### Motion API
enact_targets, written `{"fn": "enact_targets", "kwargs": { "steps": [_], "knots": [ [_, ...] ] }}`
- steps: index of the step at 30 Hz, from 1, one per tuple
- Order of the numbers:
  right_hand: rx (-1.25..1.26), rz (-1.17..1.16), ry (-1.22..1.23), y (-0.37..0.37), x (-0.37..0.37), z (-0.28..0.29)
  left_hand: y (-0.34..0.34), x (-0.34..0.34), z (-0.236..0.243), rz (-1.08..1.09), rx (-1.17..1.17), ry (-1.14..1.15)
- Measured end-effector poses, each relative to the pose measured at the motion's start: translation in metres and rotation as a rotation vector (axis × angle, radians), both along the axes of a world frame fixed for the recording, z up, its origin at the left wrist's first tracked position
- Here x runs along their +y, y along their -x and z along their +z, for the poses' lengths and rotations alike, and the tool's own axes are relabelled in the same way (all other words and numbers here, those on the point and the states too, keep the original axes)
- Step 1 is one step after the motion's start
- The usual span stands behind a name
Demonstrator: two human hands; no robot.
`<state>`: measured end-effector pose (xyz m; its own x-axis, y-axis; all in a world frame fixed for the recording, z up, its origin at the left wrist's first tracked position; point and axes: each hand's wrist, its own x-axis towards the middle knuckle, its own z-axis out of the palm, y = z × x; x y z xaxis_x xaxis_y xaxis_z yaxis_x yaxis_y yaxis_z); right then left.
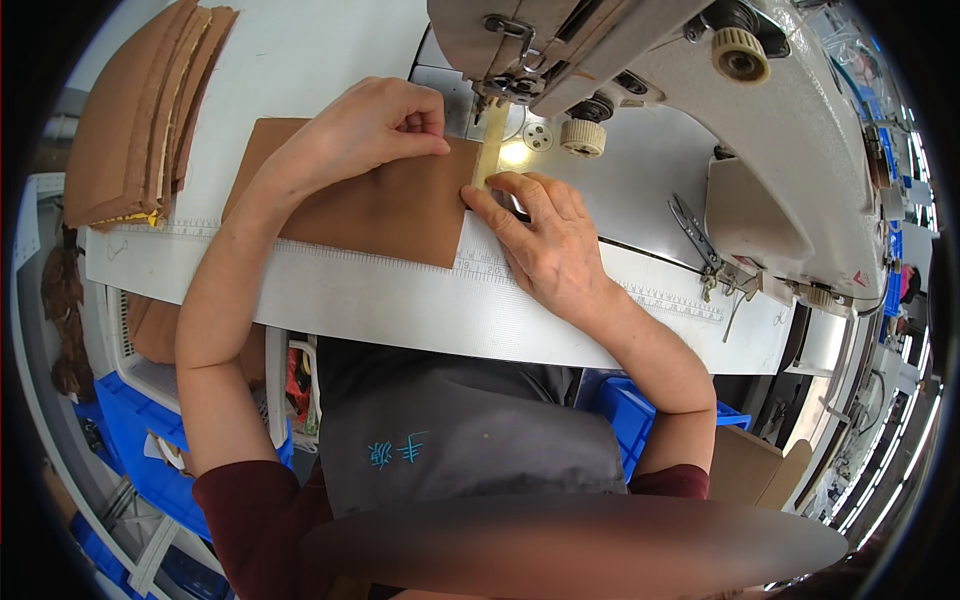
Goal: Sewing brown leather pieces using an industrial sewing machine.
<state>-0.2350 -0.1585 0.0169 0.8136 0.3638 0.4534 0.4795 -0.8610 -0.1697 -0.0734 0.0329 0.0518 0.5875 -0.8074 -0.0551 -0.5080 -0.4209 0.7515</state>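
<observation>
A flat brown panel, leather-like, lies on the white sewing-machine table. Over its far edge, my left hand is closed, thumb and forefinger pinched near that edge. Whatever sits between those fingertips is too small to make out. At the panel's right edge, my right hand grips the near end of a narrow pale yellow strip between thumb and forefinger. The strip runs away from me toward the needle area of the sewing machine, alongside the panel.
Stacked brown panels stand at the far left. A ruler scale runs along the table's near side. Small thread snips lie right, beside the machine's base. Blue crates sit below left, and a dark apron covers my lap.
</observation>
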Motion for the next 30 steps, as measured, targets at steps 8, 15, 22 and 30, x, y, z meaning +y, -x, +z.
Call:
{"fn": "enact_targets", "kwargs": {
  "steps": [8, 15, 22, 30],
  "knots": [
    [-0.004, 0.003, -0.003, -0.001, 0.0, 0.0, 0.001, -0.001, -0.003, -0.001, -0.03, 0.015],
    [-0.014, 0.003, -0.009, -0.001, 0.001, -0.001, 0.001, -0.001, -0.005, 0.008, -0.049, 0.021],
    [-0.015, 0.006, 0.02, -0.003, 0.0, 0.002, 0.002, -0.005, 0.002, -0.008, -0.06, -0.035],
    [-0.053, 0.035, 0.086, -0.008, 0.0, 0.002, 0.045, 0.017, -0.03, -0.17, -0.774, 0.237]
  ]
}}
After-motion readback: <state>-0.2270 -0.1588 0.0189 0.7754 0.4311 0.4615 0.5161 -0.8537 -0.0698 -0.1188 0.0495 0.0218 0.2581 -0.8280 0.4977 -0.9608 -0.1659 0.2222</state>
